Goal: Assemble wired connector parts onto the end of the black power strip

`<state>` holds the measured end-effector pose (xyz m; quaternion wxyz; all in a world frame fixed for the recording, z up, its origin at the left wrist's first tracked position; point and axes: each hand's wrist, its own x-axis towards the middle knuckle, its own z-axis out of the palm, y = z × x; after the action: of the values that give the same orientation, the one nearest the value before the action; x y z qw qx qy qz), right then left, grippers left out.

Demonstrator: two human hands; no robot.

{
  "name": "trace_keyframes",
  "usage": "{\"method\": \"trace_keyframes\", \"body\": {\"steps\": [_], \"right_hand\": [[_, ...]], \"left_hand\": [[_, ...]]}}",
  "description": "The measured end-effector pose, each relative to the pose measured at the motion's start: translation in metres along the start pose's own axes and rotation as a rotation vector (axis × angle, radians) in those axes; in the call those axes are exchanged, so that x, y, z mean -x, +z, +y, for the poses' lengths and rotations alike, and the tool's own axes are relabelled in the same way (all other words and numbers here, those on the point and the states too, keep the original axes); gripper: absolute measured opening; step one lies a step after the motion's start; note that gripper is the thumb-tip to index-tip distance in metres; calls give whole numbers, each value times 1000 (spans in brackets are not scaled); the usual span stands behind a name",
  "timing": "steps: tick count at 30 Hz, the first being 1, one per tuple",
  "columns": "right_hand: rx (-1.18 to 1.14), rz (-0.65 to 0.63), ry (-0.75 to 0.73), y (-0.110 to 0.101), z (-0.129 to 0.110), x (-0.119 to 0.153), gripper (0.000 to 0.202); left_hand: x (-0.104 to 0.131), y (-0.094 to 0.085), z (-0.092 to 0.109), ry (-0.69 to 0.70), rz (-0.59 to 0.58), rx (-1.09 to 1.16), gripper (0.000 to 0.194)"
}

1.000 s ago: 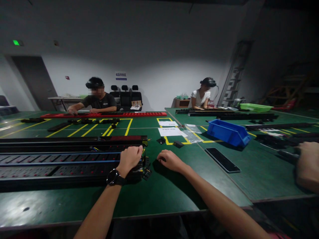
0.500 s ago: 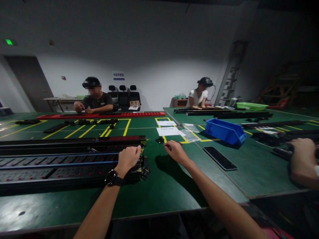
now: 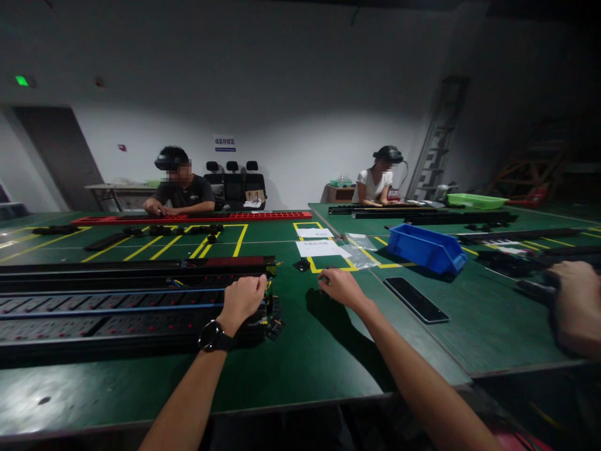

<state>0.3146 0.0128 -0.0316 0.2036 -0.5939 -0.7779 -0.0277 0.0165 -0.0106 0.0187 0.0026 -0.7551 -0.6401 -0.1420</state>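
My left hand (image 3: 245, 298), with a black watch on its wrist, lies closed over the right end of a long black power strip (image 3: 154, 322). Its fingertips are hidden behind the hand. Loose wires and small black end parts (image 3: 275, 322) stick out just beyond the strip's end. My right hand (image 3: 340, 287) hovers over the green table, apart from the strips, with its fingers curled together. Whatever may be between those fingers is too small or hidden to make out. A small black part (image 3: 302, 265) lies on the table to the left of it.
A blue bin (image 3: 426, 249), a phone (image 3: 416, 299), paper sheets (image 3: 320, 247) and clear plastic bags (image 3: 360, 257) lie to the right and beyond. Another person's hand (image 3: 578, 300) works at the far right. Two people sit across the table, one behind a red rail (image 3: 263, 216).
My right hand has shifted slightly right and towards me, away from the small black part. My left hand stays on the strip's end. The person across at left has brought both hands together.
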Motion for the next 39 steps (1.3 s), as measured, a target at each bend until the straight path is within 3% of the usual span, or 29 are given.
{"method": "trace_keyframes", "body": {"steps": [4, 7, 11, 18, 24, 31, 35, 39], "right_hand": [[20, -62, -43, 8, -13, 4, 12], [-26, -62, -92, 19, -17, 5, 23], [-208, -5, -113, 31, -21, 0, 32], [-493, 130, -102, 31, -29, -6, 18], [-398, -22, -171, 30, -32, 1, 6], [-432, -13, -162, 29, -41, 3, 6], [-720, 36, -98, 27, -51, 0, 8], [-1202, -73, 18, 27, -69, 0, 24]], "left_hand": [[0, -1, 0, -4, -2, 7, 67], [-1, 0, -1, -7, -1, 10, 68], [-1, 1, -2, -7, 3, 6, 68], [-1, 2, -2, -6, 4, 7, 69], [0, 1, -1, 4, 3, -1, 67], [-1, 4, -2, 7, 23, -19, 59], [-1, 5, -4, 193, 76, 69, 45], [1, 6, -4, 458, 73, 288, 24]]}}
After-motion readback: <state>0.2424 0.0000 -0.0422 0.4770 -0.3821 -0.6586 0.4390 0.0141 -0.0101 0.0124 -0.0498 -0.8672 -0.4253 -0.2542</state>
